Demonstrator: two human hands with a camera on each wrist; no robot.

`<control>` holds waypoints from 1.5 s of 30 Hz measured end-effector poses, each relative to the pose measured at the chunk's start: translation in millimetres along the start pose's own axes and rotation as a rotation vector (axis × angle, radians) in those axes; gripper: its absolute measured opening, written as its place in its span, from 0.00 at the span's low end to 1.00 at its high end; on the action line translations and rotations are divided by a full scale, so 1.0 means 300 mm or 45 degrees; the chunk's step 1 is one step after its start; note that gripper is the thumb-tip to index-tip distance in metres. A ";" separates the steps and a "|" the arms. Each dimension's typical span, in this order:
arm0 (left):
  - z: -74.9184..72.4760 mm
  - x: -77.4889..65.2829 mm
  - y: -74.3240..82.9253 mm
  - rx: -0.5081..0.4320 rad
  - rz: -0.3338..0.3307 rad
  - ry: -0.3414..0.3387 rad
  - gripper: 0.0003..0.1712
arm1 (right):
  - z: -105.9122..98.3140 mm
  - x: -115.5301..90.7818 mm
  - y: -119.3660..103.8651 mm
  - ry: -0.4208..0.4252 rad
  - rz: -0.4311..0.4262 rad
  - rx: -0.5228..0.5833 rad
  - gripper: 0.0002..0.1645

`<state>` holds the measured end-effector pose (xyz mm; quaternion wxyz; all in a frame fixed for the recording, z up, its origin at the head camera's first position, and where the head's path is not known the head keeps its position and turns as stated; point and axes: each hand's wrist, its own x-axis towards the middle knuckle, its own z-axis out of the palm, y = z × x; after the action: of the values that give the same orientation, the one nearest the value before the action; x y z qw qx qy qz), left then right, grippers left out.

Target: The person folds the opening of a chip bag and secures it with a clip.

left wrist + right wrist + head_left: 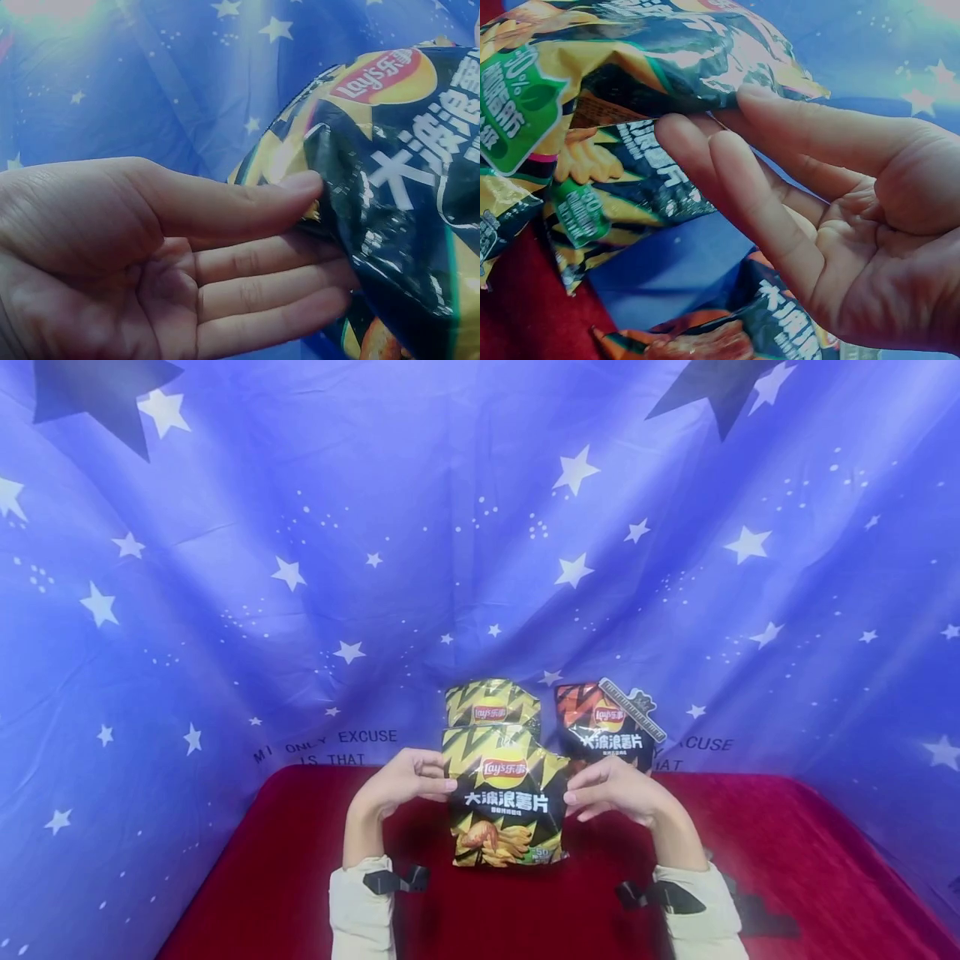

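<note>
Pinching the front bag (507,822) with the fingers (255,296) of your left hand (399,783) and right hand (621,789), you hold it at the frame's lower centre.

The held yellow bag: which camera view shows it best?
Head view: nearly the whole front of the held yellow bag is visible. The left wrist view shows part with the logo; the right wrist view, part with a green label.

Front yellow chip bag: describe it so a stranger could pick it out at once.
Find the red cloth before the starry blue backdrop. Over it, a left hand and a right hand pinch a yellow-and-black Lay's bag by its sides. Unlike the matching bag behind and the orange-and-black bag to the right, it is held.
</note>
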<state>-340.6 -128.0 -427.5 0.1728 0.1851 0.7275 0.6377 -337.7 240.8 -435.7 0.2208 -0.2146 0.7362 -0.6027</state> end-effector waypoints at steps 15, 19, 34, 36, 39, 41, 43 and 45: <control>0.024 0.034 -0.003 0.094 0.009 0.018 0.21 | -0.014 0.024 0.055 0.058 0.072 -0.003 0.18; 0.037 0.048 0.009 0.106 0.034 0.087 0.09 | -0.019 0.024 0.055 0.075 0.056 -0.026 0.20; 0.093 0.093 0.031 0.210 0.242 0.535 0.37 | 0.004 0.044 0.054 0.184 -0.022 0.000 0.24; 0.102 0.092 0.039 0.261 0.279 0.598 0.35 | 0.017 0.050 0.047 0.202 -0.038 0.007 0.24; 0.116 0.088 0.054 0.373 0.329 0.709 0.30 | 0.037 0.055 0.035 0.220 -0.058 0.018 0.24; 0.127 0.086 0.067 0.457 0.362 0.764 0.26 | 0.046 0.054 0.026 0.222 -0.067 0.013 0.24; 0.139 0.085 0.079 0.517 0.394 0.796 0.23 | 0.050 0.053 0.017 0.219 -0.077 0.001 0.24; 0.150 0.087 0.090 0.548 0.423 0.797 0.22 | 0.051 0.052 0.008 0.219 -0.082 -0.019 0.23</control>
<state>-340.0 -73.1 -406.9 -0.2047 0.1289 0.8219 0.5157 -341.5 220.1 -442.0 0.1357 -0.1873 0.7495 -0.6203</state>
